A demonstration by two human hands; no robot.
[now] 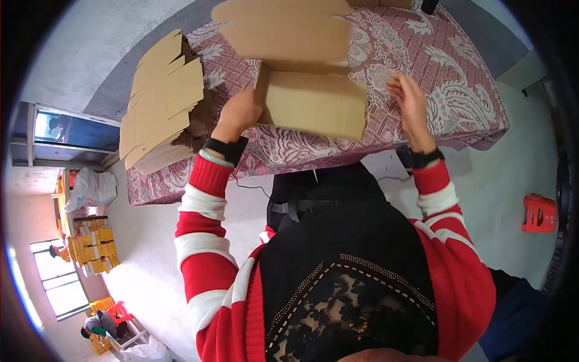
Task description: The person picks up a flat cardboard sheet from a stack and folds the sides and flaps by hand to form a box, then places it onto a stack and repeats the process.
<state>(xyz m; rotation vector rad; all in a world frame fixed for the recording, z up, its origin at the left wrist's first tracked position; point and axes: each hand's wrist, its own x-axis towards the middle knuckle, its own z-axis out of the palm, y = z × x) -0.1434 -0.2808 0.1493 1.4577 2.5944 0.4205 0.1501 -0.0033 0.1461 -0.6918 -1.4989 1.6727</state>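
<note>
A brown cardboard box (316, 102) stands on the table in front of me, its inside showing. Its lid flap (286, 30) is raised at the far side and blurred by motion. At the box's left wall is my left hand (240, 111), closed on the near left corner, with some fingertips hidden. My right hand (408, 99) hovers to the right of the box, apart from it. Its fingers are loosely bent and spread, with nothing in them. Black bands circle both wrists.
A stack of flat cut cardboard blanks (163, 99) lies on the table's left. A red patterned cloth (452, 90) covers the table. More cardboard sits at the far edge. On the floor at right is a red stool (538, 213); yellow boxes (93, 247) are piled at far left, with another person below them.
</note>
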